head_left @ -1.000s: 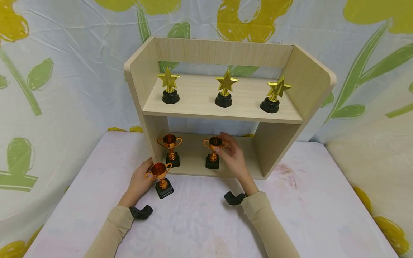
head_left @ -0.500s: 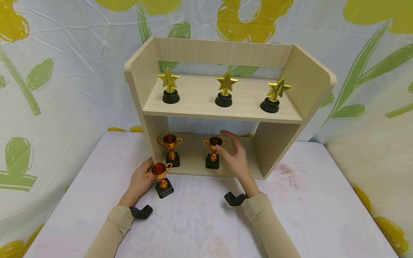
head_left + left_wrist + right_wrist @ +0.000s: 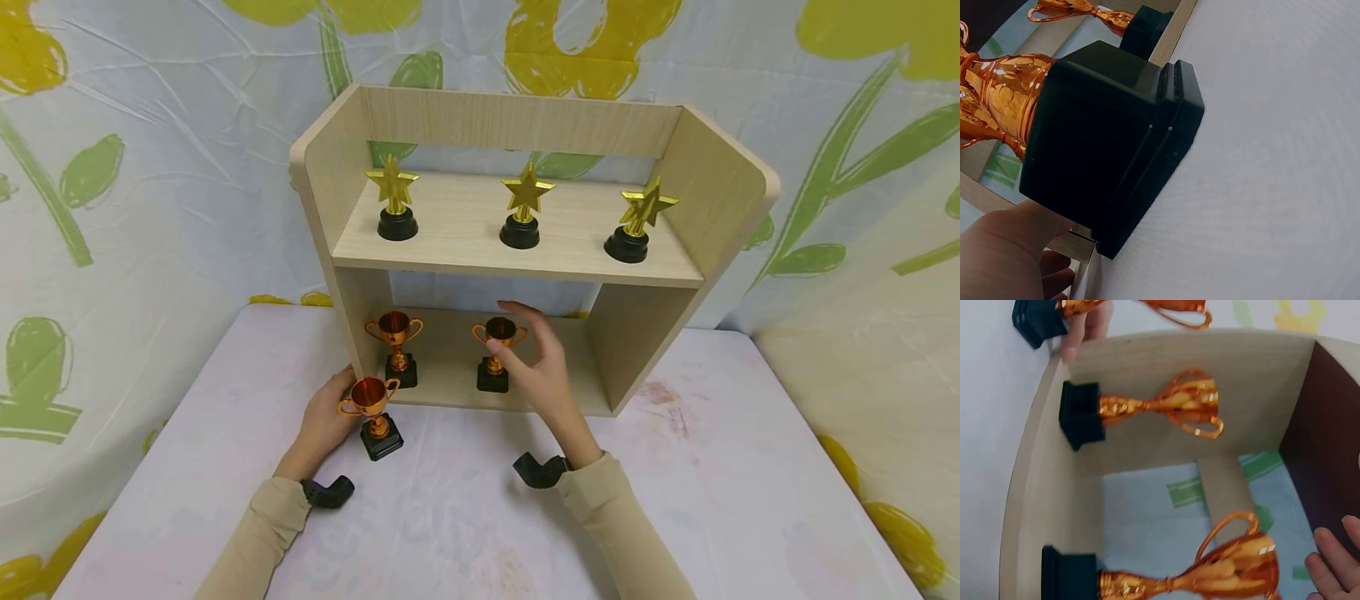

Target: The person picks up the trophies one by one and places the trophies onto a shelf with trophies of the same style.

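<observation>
My right hand (image 3: 543, 371) is raised around a copper-coloured cup trophy (image 3: 499, 331) with a black base, upright on the lower shelf. Its thumb overlaps the cup in the head view, and the fingers are spread apart beyond it. Fingers of that hand (image 3: 1335, 559) show in the right wrist view, apart from the cup. My left hand (image 3: 327, 417) rests by the shelf's left front corner, fingers partly hidden behind another trophy (image 3: 371, 398) standing on the table. Its black base (image 3: 1091, 125) fills much of the left wrist view. A third trophy (image 3: 395, 329) stands at the lower shelf's left end.
The pale wooden two-tier shelf (image 3: 517, 273) stands on a white-covered table (image 3: 450, 517). Three gold star trophies, left (image 3: 392, 187), middle (image 3: 527, 193) and right (image 3: 647, 208), stand on the upper tier. A flower-patterned cloth (image 3: 187, 167) hangs behind.
My right hand has let go of the cup trophy; its fingers have spread and the hand has shifted slightly left. The left hand and the trophies look unmoved.
</observation>
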Demonstrator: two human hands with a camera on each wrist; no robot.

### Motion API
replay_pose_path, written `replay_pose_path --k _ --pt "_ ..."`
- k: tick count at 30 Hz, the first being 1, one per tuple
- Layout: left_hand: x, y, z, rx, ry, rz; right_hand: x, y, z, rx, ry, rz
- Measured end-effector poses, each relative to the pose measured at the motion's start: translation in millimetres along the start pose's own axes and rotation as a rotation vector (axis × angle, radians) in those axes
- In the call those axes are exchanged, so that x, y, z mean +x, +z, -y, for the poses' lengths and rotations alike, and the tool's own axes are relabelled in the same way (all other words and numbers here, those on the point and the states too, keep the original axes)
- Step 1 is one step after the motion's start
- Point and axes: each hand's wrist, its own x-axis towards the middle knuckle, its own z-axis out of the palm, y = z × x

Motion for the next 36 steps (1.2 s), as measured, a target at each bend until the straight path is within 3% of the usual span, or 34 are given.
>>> replay_pose_path --k 15,36 --pt "-0.4 -0.5 -1.7 0.001 -0.032 0.024 1 22 19 0.134 -0.029 0.089" --pt "0.7 -1.1 -2.9 0.004 -0.020 0.019 -3 69 32 0.158 -0.025 0.181"
